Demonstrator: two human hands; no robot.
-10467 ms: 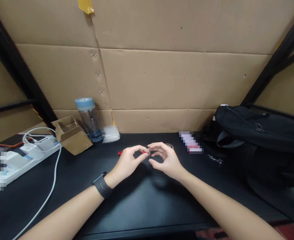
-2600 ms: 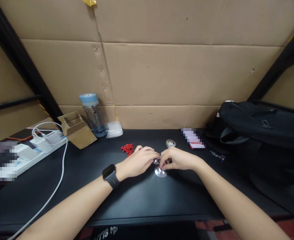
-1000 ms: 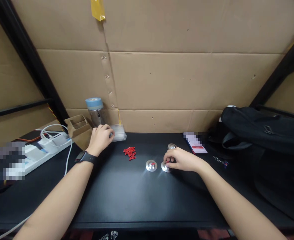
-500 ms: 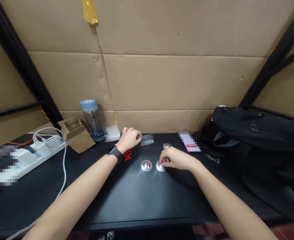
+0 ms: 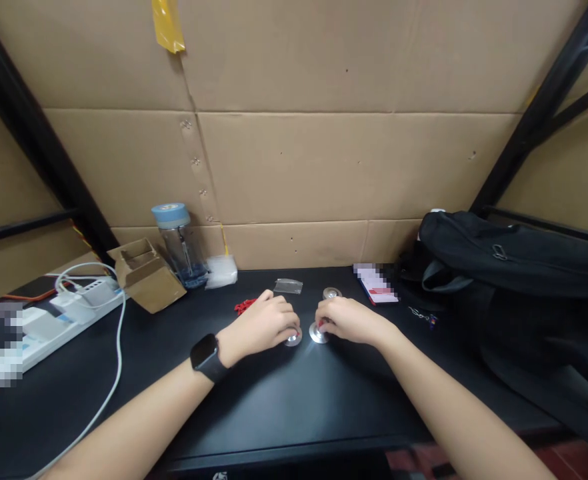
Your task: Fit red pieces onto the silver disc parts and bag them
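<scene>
My left hand [image 5: 269,321], with a black watch on its wrist, is closed, its fingers on the raised middle of a shiny silver metal disc [image 5: 292,341]. Just to the right, my right hand [image 5: 347,319] pinches the middle of a second silver disc [image 5: 316,337]; a bit of red shows by its fingertips. Both discs lie flat on the black table [image 5: 284,407], and the fingers partly cover them. Behind my right hand is a third silver disc [image 5: 331,293]. A bundle of red cord or strips [image 5: 245,307] lies behind my left hand.
A small clear plastic bag [image 5: 288,287] lies near the cardboard wall. At left are a bottle [image 5: 180,250], an open cardboard box [image 5: 149,280], a white packet [image 5: 221,272] and a power strip [image 5: 87,307]. A phone [image 5: 378,285], keyring [image 5: 427,317] and black backpack [image 5: 514,267] are at right.
My left hand has come down and toward me, from beside the plastic bag onto the left disc. My right hand stays at its disc. The view has shifted slightly.
</scene>
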